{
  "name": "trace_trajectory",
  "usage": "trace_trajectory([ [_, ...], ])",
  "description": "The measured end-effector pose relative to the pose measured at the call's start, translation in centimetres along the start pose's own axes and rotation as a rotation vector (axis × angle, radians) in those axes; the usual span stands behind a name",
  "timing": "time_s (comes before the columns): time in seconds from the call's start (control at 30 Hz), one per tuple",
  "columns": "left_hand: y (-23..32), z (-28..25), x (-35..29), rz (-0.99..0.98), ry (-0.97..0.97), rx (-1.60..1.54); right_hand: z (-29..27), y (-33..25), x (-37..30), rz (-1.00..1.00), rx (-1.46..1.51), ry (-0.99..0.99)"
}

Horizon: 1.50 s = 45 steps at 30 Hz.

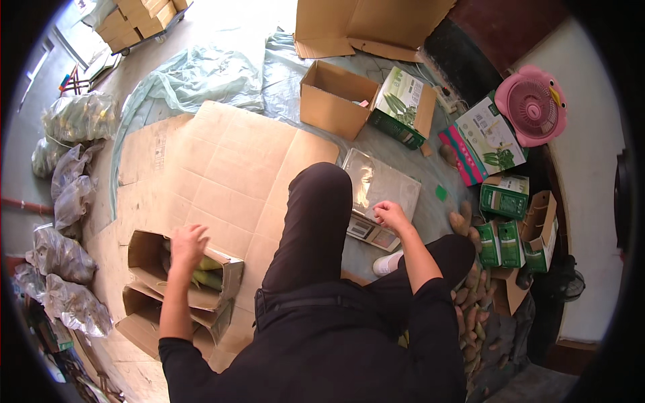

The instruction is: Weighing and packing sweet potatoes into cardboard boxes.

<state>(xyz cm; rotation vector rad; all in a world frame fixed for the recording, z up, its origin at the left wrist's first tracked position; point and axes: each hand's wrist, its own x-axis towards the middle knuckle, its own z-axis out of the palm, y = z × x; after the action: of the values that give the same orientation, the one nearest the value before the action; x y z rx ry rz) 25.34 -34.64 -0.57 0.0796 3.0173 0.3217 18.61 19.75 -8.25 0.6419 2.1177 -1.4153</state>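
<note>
My left hand (189, 247) hangs over an open cardboard box (232, 281), its fingers apart and holding nothing that I can see. Long yellow-green produce (207, 277) lies in that box; its exact kind is unclear, and my hand and wrist cover part of it. A second open carton (142, 303) stands against it on the near side. Over the near right edge of a flat silver scale (384, 185), my right hand (392, 216) has its fingers curled in, with nothing visible in them. The scale's panel (369, 232) faces me.
Flattened cardboard (228, 161) covers the floor ahead. Brownish tubers (472, 309) are piled by my right knee. Printed produce boxes (494, 138), small green cartons (504, 198) and a pink fan (532, 107) stand right. Filled plastic bags (70, 258) line the left wall.
</note>
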Motion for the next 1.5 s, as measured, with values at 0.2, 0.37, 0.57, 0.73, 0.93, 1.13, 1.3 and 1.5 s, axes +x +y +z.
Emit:
trace_trajectory([
  [0.2,6.7,7.7,4.8,0.018,-0.41,0.069,0.0,0.5,-0.2,-0.029,-0.018,-0.012],
  [0.37,8.1,16.3,3.8,-0.078,-0.7,0.32,0.4,1.2,-1.2,-0.02,0.006,-0.036],
  [0.57,4.5,21.6,-0.3,-0.159,-1.054,0.671,0.9,3.0,-0.9,0.023,-0.028,-0.04],
  [0.73,4.6,21.3,-1.3,0.038,-1.058,0.791,0.7,5.1,-0.2,0.049,-0.013,-0.012],
  [0.93,1.8,23.2,-3.0,0.036,-0.951,0.802,0.5,7.3,0.9,-0.098,-0.157,0.056],
  [1.13,3.7,21.4,-2.0,0.062,-1.027,0.79,1.3,7.7,1.2,-0.118,-0.102,0.1],
  [1.3,4.7,21.0,-0.1,0.068,-0.938,0.667,0.7,3.4,0.1,-0.252,-0.014,0.068],
  [1.5,3.3,21.2,7.9,-0.208,-0.578,-0.495,-2.8,-6.5,-2.7,-0.466,0.141,0.005],
])
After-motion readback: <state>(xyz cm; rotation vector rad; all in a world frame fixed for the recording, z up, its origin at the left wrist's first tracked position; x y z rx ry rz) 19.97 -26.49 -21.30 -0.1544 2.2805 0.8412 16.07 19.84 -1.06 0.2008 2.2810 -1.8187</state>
